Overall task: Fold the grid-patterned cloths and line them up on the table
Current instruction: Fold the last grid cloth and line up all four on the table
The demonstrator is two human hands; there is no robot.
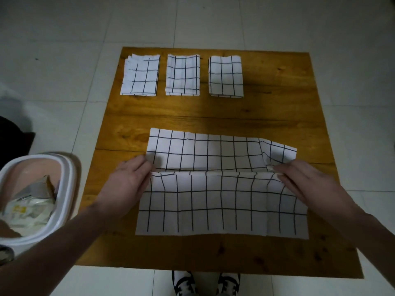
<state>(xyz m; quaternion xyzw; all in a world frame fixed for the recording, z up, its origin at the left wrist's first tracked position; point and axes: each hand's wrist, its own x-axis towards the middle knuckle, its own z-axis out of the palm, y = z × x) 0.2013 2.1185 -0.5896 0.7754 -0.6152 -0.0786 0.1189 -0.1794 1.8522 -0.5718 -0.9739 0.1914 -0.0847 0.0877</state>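
- Left hand (130, 178): palm down at the left end of the large grid-patterned cloth (222, 201), fingers curled onto the raised fold edge and pinching it.
- Right hand (303, 180): at the right end of the same fold edge, fingertips closed on a small tuck of fabric.
- Large grid-patterned cloth: spread on the near half of the wooden table (277, 107), its near portion lying doubled toward the person, its far portion flat with the right corner rumpled.
- Left folded cloth (141, 75), middle folded cloth (183, 75) and right folded cloth (226, 76): three upright rectangles in a row along the table's far edge, apart from one another.
- White bin (66, 189): on the tiled floor (64, 39) just beside the table's left edge, holding crumpled wrappers.
- Patterned slippers (184, 283): below the table's near edge.
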